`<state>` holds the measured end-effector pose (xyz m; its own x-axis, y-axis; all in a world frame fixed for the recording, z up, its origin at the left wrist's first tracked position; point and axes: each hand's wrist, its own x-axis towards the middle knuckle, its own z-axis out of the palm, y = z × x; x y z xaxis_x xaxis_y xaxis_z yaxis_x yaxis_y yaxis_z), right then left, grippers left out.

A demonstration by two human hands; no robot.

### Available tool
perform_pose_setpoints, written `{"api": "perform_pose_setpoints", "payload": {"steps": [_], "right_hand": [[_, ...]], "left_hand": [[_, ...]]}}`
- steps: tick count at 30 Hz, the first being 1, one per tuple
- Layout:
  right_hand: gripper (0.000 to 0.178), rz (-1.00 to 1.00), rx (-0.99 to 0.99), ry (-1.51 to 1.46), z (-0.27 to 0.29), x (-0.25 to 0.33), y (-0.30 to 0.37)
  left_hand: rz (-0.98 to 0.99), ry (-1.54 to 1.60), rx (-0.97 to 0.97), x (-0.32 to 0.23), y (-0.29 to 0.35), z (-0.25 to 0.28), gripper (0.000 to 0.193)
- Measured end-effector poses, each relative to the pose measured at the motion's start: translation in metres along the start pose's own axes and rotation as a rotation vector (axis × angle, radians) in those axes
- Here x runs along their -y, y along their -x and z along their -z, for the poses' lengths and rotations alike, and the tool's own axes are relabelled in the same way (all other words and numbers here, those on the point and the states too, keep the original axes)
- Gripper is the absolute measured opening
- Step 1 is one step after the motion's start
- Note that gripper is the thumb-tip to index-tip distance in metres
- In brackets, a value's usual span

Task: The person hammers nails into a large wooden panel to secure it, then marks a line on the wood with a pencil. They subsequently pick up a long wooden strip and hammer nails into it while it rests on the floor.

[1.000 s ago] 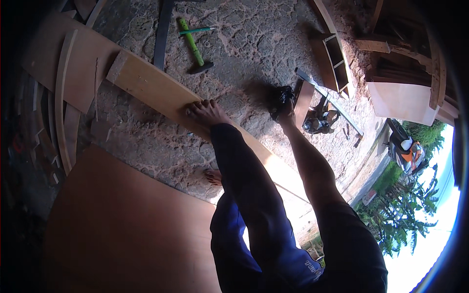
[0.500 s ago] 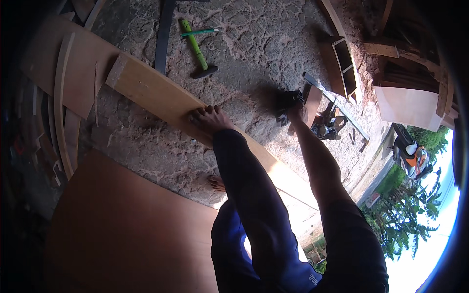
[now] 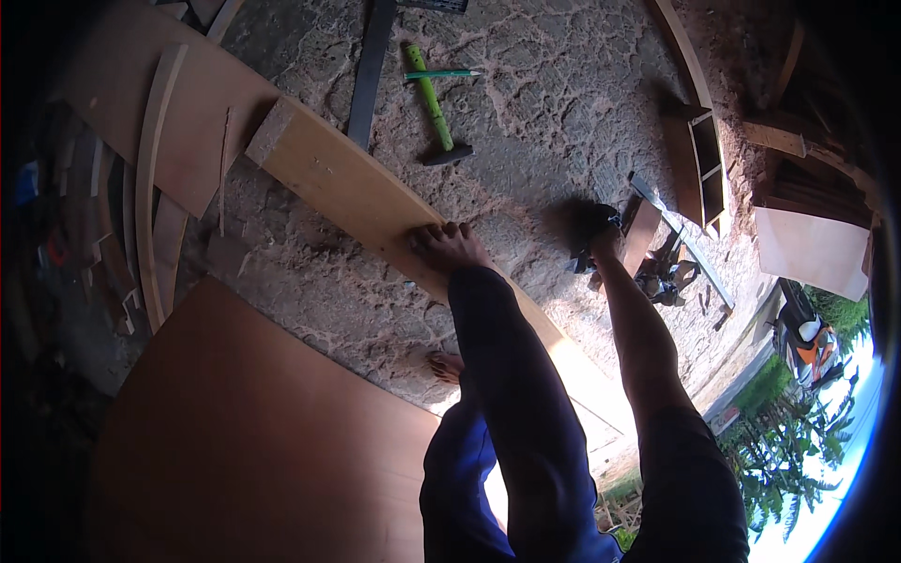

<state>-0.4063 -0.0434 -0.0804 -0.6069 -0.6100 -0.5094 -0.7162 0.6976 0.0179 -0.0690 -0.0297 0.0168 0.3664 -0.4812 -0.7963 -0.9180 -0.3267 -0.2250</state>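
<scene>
My right hand [image 3: 606, 246] reaches down to the floor at right of centre, with its fingers closed round a black object [image 3: 593, 223] whose kind is too dark to make out. Beside it lie a brown wooden piece [image 3: 642, 232] and a bundle of black items [image 3: 668, 278]. My left hand is out of sight. One bare foot of mine [image 3: 450, 246] presses on a long pale wooden board [image 3: 347, 197] that runs slantwise across the floor. My other foot [image 3: 446, 367] stands on the ground nearer to me.
A hammer with a green handle [image 3: 430, 98] lies beyond the board, a green pencil [image 3: 450, 74] across it. A metal bar [image 3: 694, 251] rests at the right. A large brown sheet [image 3: 263, 432] fills the lower left. Curved wooden strips [image 3: 155, 178] and a ladder-like frame [image 3: 699, 169] flank the floor.
The whole view has shifted, so things appear farther right and slightly lower. My right hand stays at the black object, and my foot stays on the board.
</scene>
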Motion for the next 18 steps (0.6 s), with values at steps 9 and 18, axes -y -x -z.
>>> {"api": "perform_pose_setpoints", "payload": {"steps": [9, 18], "right_hand": [[0.025, 0.205, -0.017, 0.217, 0.026, -0.005, 0.006], [0.034, 0.163, 0.110, -0.186, 0.049, -0.017, 0.036]], "left_hand": [[0.056, 0.251, -0.027, -0.004, 0.008, -0.002, 0.044], [0.128, 0.512, -0.054, 0.006, -0.002, -0.005, 0.044]]}}
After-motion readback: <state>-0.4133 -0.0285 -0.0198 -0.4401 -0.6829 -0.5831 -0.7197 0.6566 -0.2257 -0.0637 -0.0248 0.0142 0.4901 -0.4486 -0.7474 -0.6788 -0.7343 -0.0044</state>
